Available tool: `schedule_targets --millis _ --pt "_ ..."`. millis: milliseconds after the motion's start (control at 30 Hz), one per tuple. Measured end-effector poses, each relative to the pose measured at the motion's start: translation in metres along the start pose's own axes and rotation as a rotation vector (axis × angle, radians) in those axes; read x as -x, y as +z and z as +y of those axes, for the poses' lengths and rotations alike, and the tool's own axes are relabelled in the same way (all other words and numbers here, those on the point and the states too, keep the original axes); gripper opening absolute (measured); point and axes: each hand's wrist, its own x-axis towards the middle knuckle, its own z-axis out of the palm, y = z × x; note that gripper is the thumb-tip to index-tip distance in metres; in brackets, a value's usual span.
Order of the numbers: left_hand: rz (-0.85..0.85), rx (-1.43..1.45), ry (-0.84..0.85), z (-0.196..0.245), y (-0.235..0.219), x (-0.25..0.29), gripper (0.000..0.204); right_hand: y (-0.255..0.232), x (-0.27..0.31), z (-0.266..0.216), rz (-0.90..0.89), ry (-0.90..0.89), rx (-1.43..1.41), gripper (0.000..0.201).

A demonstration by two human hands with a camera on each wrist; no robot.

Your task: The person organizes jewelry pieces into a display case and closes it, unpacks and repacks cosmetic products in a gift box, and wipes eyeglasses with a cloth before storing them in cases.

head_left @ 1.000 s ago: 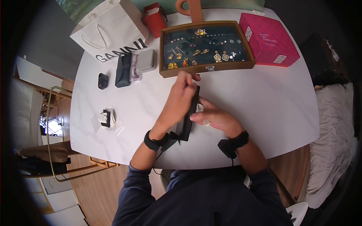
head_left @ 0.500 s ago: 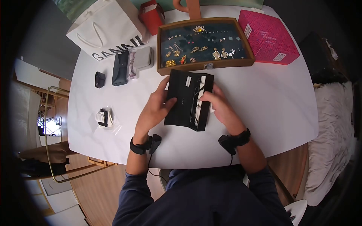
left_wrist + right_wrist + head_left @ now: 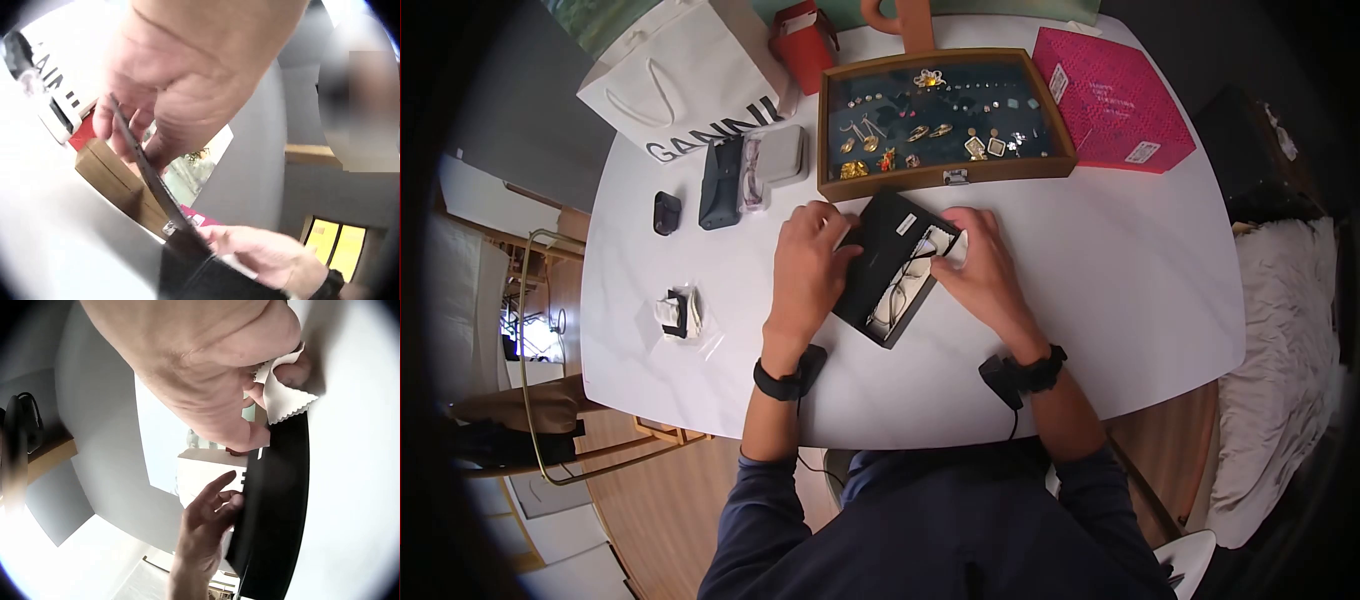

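Note:
An open black case (image 3: 878, 258) lies tilted between the hands; dark-rimmed glasses (image 3: 897, 292) rest on pale zigzag-edged cloth in its compartment. My left hand (image 3: 805, 265) holds the lid's left edge, and the left wrist view shows the thin black flap (image 3: 150, 172) between its thumb and fingers. At the upper right corner, my right hand (image 3: 983, 270) grips the case's rim. A cream zigzag-edged cloth (image 3: 284, 400) is caught among the right hand's fingers, bending over the end of the black case (image 3: 275, 500).
A wooden jewellery display box (image 3: 948, 182) is just beyond the case, beside a pink box (image 3: 1112, 105). Left of it are a grey case (image 3: 782, 155), bagged glasses (image 3: 752, 178), a dark pouch (image 3: 720, 185) and a white paper bag (image 3: 685, 75). Small cloths (image 3: 678, 313) lie at left.
The black case was tipped on edge, then turned to show its opened inside; since then it has rotated clockwise. My left hand has moved slightly up and right.

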Motion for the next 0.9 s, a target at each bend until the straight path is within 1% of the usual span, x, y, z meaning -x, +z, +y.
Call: schedule_targets --millis 33,67,100,167,233,300,400,533,600,633,700,733,800,833,900 --pt "0.065 -0.153 0.199 0.005 0.000 -0.001 0.024 0.000 -0.001 0.000 0.001 0.000 0.001 0.054" --pt "-0.013 -0.093 0.205 0.015 0.001 0.002 0.017 0.001 -0.001 0.001 0.026 -0.021 -0.021 0.053" --pt "-0.014 -0.092 0.201 0.018 0.005 0.006 0.017 0.003 -0.001 0.001 0.049 -0.042 -0.042 0.052" --pt "-0.275 -0.151 0.228 0.022 0.016 0.011 0.020 0.004 -0.001 0.002 0.055 -0.046 -0.049 0.051" --pt "-0.268 -0.172 0.214 0.025 0.027 0.016 0.021 0.004 -0.002 0.003 0.066 -0.052 -0.055 0.051" --pt "-0.195 -0.202 0.160 0.028 0.030 0.017 0.020 0.005 -0.003 0.005 0.089 -0.112 -0.075 0.049" --pt "-0.155 -0.170 0.113 0.026 0.040 0.018 0.020 0.004 -0.003 0.004 0.071 -0.109 -0.081 0.045" --pt "-0.121 -0.186 0.155 0.031 0.045 0.019 0.020 0.010 -0.004 0.013 0.070 -0.135 -0.098 0.040" --pt "-0.150 -0.087 0.076 0.030 0.043 0.019 0.018 0.012 -0.008 0.015 0.129 -0.164 -0.142 0.035" --pt "-0.148 -0.088 0.077 0.028 0.041 0.019 0.018 0.010 -0.008 0.013 0.130 -0.167 -0.141 0.035" --pt "-0.130 0.055 -0.027 0.022 0.037 0.018 0.013 0.006 -0.009 0.008 0.138 0.045 -0.326 0.034" --pt "-0.129 0.054 -0.026 0.020 0.035 0.017 0.013 0.005 -0.009 0.006 0.138 0.044 -0.326 0.034" --pt "-0.247 0.235 -0.328 0.018 0.027 0.015 0.010 0.003 -0.008 0.003 0.147 0.145 -0.545 0.036" --pt "-0.246 0.235 -0.328 0.016 0.026 0.015 0.010 0.002 -0.007 0.002 0.147 0.144 -0.545 0.036" --pt "-0.154 0.477 -0.369 0.011 0.025 0.017 0.014 0.000 -0.007 0.001 0.199 0.140 -0.615 0.038"
